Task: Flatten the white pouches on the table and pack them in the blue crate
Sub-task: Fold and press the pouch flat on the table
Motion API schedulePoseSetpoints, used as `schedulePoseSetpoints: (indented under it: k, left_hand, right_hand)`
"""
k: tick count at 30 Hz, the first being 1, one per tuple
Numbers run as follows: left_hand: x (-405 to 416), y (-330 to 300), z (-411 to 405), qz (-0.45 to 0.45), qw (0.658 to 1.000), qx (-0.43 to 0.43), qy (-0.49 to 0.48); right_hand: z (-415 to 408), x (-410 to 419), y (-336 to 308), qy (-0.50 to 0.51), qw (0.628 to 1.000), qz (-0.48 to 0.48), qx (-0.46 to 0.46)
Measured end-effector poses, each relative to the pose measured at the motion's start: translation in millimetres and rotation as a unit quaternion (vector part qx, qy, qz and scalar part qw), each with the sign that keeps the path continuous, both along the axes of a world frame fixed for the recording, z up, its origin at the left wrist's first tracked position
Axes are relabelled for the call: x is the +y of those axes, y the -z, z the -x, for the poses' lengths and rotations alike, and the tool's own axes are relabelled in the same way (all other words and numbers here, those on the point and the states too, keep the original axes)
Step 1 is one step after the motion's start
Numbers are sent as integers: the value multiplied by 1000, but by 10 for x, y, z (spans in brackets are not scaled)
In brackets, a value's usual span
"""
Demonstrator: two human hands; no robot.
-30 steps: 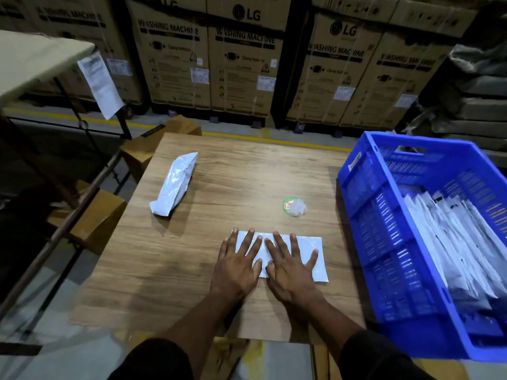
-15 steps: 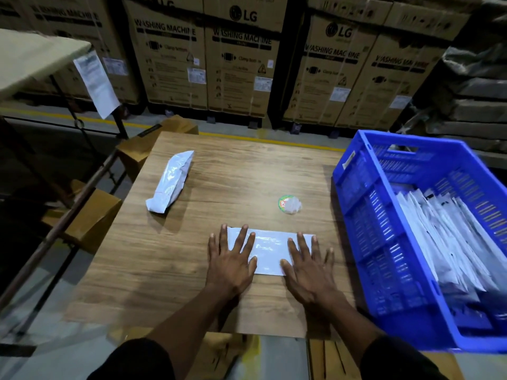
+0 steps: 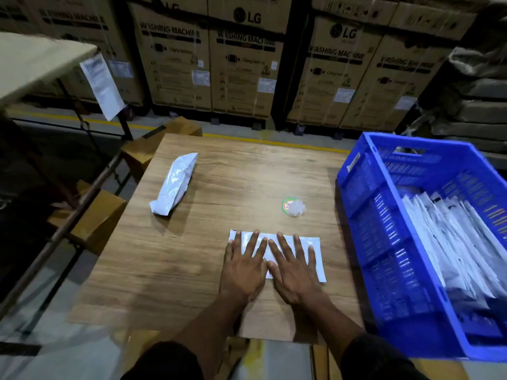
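Observation:
A flat white pouch lies near the front of the wooden table. My left hand and my right hand press down on it side by side, fingers straight and spread. A second white pouch, still puffy and crumpled, lies at the table's far left. The blue crate stands at the right of the table and holds several flat white pouches stacked on edge.
A small round green and red lid with clear plastic sits mid-table. Cardboard boxes stand on the floor at left beside a metal frame. Large washing machine cartons line the back.
My hands, spread apart over the pouch's ends half a second ago, have come back together at its middle. The pouch and the crate stay where they were.

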State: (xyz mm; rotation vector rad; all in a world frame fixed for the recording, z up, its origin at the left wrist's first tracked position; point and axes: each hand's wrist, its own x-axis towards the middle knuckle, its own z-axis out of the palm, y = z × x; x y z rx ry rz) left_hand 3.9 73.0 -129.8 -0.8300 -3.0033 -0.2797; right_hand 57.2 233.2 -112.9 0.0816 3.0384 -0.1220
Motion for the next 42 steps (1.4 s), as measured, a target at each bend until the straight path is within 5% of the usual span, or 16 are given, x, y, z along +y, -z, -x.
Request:
schedulePoseSetpoints:
  k: [11,18,31,42]
  left_hand:
    - [-134,-9,-76,0,1000,-15,-17]
    - [-103,23,-147,38,999,-34,-7]
    - [-399,-6,-255,7,1000,-20,8]
    - [-480,-3,-269,35,999,1,28]
  right_hand:
    - [-183,116,-134,84,995,13,-55]
    - [-183,-6,-67,-28,999,-15,-22]
    - [-400,135,-35,5,999,20,-36]
    - [-504,33,-118,-105,985,-31,136]
